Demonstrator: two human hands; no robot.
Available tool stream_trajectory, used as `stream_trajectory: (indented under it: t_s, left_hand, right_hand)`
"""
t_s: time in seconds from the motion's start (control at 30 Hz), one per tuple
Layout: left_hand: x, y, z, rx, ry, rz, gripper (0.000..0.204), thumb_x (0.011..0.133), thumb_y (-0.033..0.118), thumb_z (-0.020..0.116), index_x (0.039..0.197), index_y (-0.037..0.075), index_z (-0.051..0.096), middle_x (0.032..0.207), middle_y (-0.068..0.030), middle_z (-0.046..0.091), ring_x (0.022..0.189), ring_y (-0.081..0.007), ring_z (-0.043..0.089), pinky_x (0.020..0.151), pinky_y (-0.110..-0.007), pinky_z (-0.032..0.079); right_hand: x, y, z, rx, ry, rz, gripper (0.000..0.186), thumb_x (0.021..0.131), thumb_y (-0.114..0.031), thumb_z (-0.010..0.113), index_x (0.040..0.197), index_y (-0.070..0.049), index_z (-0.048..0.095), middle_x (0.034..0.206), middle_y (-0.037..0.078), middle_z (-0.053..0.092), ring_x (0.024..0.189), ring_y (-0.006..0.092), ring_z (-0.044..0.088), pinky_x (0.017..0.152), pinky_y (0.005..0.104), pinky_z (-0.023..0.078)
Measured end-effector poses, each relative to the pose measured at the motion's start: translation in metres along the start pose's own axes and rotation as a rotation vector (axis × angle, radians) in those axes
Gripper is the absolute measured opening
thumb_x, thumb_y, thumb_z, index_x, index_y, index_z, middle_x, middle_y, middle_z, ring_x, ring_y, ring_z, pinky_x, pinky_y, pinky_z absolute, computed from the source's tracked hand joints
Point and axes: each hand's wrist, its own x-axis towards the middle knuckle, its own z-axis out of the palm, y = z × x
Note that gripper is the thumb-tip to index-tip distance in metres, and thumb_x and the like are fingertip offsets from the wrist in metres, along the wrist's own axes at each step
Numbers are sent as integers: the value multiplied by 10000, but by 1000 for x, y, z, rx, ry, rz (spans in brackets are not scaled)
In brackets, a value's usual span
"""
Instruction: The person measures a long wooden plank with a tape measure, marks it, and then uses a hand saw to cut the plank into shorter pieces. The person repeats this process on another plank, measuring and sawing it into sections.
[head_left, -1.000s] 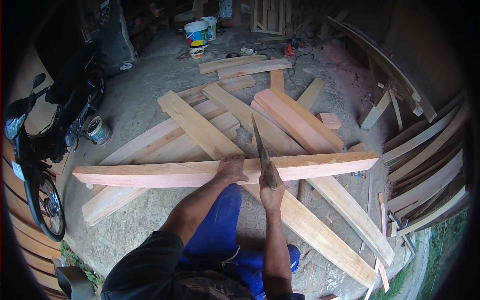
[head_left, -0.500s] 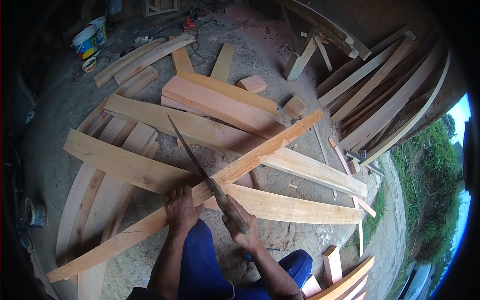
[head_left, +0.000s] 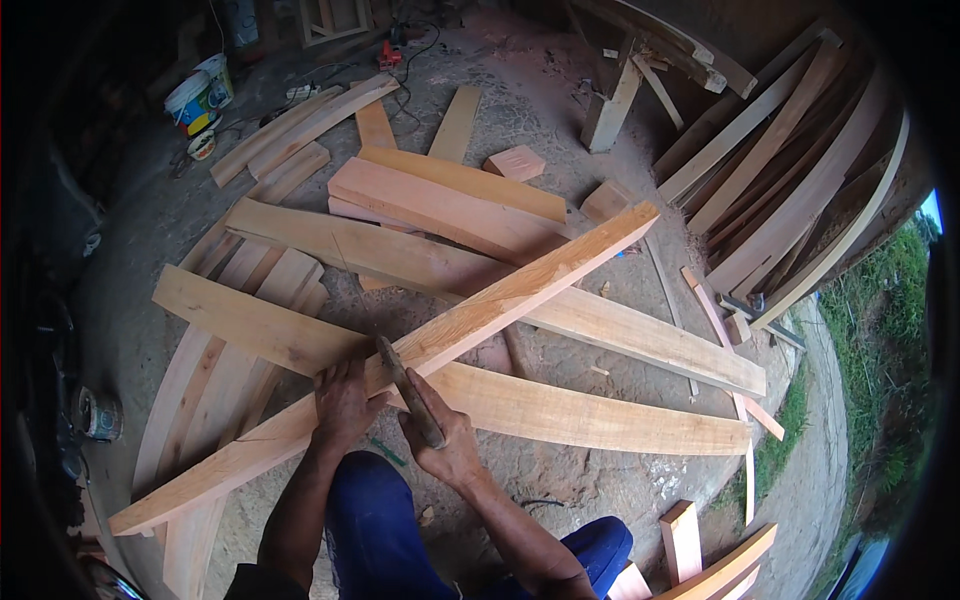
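A long, rough-faced wooden beam lies slantwise before me, across two wide planks. My left hand grips it near the middle, with the fingers over its top and the thumb out along the near side. My right hand is wrapped round the straight wooden handle of a narrow handsaw. The handle slopes down toward me, just right of my left hand. The thin blade runs away over the beam and shows almost edge-on as a fine line. Whether its edge has cut into the wood cannot be made out.
Beneath the beam are a lower plank and an upper plank. Curved boards are stacked at left, thick pinkish timbers lie beyond. More boards lean at right; buckets stand far left. Cut pieces lie near my knee.
My right hand has drawn the saw back toward me and left, and its blade has turned edge-on. My left hand keeps its place on the beam. The whole view has shifted slightly.
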Motion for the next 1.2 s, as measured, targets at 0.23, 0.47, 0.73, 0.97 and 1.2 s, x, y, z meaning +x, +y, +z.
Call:
stream_trajectory:
  t_s: [0.23,0.47,0.73,0.97,1.2]
  left_hand:
    - [9,17,-3,189,-155,-139,739,743,438,905,1257,17,583,1237,-173,642,1181,-361,605,1020,-512,437]
    - [14,25,-21,76,-213,-263,727,743,389,912,1290,39,584,1334,-185,655,1324,-343,591,1119,-484,436]
    - [24,2,-23,-59,-264,-233,725,698,374,939,1265,55,619,1243,-166,720,1289,-322,637,1110,-498,445]
    - [31,-3,-28,-133,-312,-294,762,677,344,944,1285,37,603,1244,-177,731,1239,-366,665,1096,-508,457]
    - [17,26,-18,-31,-164,-195,705,720,341,925,1283,62,605,1268,-162,704,1336,-342,598,1118,-484,439]
  right_hand:
    - [-4,18,8,12,34,-112,653,943,-60,720,1562,-48,512,1087,256,771,951,344,801,810,389,618]
    - [-12,50,19,11,68,-179,639,953,-39,715,1558,-5,510,1180,204,772,1035,274,779,895,358,599]
    - [-64,30,-14,-21,76,-136,651,947,-51,727,1566,-66,524,1089,182,776,913,253,773,840,360,604]
    - [-237,-40,-110,-392,-58,-8,553,1017,-241,660,1561,-192,572,1481,201,636,1167,376,724,871,431,611]
    - [2,5,0,-57,64,-55,551,974,-63,702,1502,20,567,1200,223,751,1063,258,716,940,355,552]
